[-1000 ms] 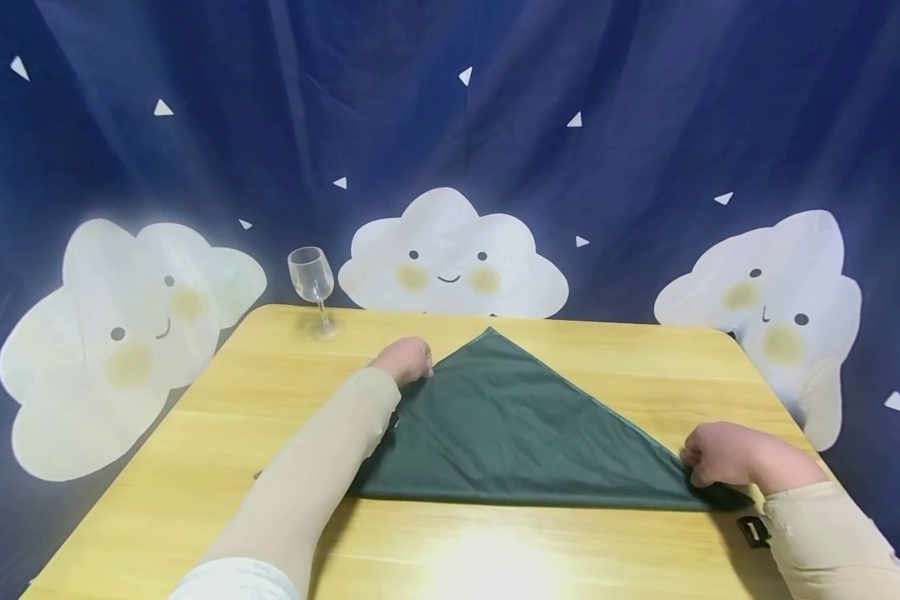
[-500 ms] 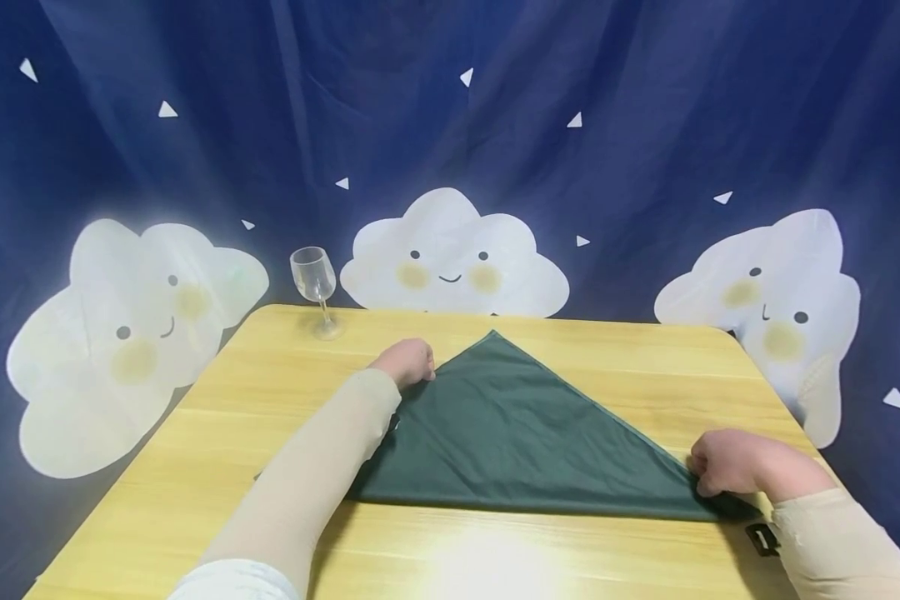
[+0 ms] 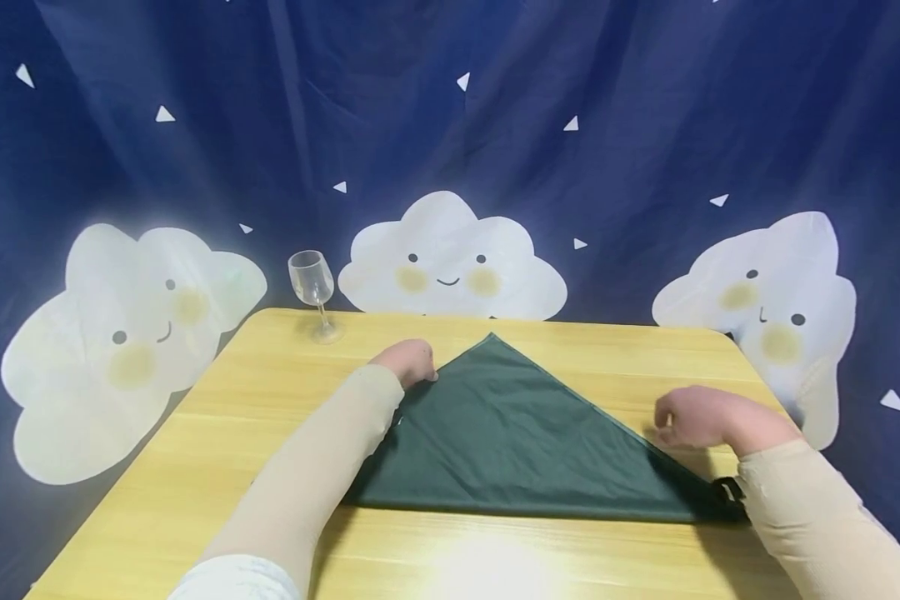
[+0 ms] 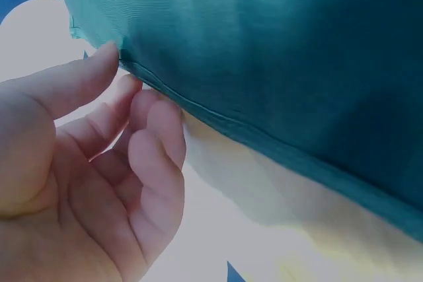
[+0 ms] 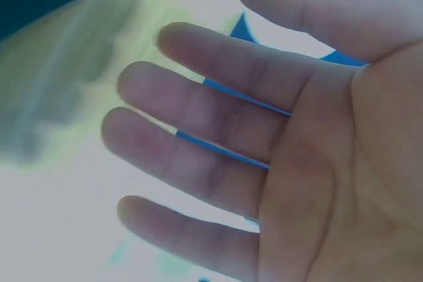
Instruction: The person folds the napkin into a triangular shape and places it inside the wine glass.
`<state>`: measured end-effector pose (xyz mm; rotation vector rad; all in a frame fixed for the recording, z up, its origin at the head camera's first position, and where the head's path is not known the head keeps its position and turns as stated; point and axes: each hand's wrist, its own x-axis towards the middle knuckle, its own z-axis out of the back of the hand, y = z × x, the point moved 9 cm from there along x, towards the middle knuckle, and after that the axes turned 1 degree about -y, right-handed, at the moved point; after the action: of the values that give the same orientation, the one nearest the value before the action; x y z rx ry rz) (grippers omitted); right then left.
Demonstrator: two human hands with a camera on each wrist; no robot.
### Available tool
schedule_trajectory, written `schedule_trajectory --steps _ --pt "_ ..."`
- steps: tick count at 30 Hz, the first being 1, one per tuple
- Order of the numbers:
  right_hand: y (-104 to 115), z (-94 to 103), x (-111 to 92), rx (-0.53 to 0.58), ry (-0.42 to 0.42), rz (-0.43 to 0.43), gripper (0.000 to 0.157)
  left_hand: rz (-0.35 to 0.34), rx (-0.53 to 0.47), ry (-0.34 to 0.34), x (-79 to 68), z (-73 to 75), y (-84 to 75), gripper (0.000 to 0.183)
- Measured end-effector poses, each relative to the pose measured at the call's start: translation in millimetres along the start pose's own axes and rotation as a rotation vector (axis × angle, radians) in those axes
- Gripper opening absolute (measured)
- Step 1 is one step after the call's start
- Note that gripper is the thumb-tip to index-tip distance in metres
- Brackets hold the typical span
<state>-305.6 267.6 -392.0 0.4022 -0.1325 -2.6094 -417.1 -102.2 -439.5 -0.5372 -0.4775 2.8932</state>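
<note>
A dark green cloth point(image 3: 525, 433) lies on the wooden table as a triangle, its peak pointing to the back and a long straight edge at the front. With thumb and fingertips my left hand point(image 3: 408, 362) pinches the cloth's left slanting edge; the left wrist view shows this hem point(image 4: 225, 123) between them. Over the right slanting edge hovers my right hand point(image 3: 701, 421), apart from the cloth. Its fingers point(image 5: 198, 110) are spread and hold nothing in the right wrist view. My left forearm hides the cloth's left corner.
A clear wine glass point(image 3: 311, 279) stands upright at the back left corner of the wooden table point(image 3: 217, 433). Behind the table hangs a blue curtain point(image 3: 390, 100) with cloud faces.
My right hand has let go of the cloth near its right corner and moved up and to the left. The left hand keeps its hold in about the same place.
</note>
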Motion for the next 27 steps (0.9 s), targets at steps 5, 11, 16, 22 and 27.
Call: schedule_trajectory --steps 5,11,16,22,27 --pt "22 12.2 44 0.019 0.019 0.040 0.019 -0.015 0.091 -0.065 4.5 7.8 -9.9 0.024" --pt "48 17.8 109 0.058 -0.024 0.104 0.023 -0.004 0.130 -0.110 20.4 7.0 -22.9 0.024" --pt "59 19.8 156 0.056 -0.088 0.059 0.020 0.006 0.119 -0.152 31.1 8.6 -32.6 0.022" --pt "62 16.1 192 0.115 -0.119 -0.047 0.024 0.032 0.071 -0.190 47.1 6.3 -41.1 0.021" --pt "59 14.2 207 0.179 -0.139 -0.128 0.034 0.023 0.068 -0.205 59.4 4.5 -52.6 0.023"
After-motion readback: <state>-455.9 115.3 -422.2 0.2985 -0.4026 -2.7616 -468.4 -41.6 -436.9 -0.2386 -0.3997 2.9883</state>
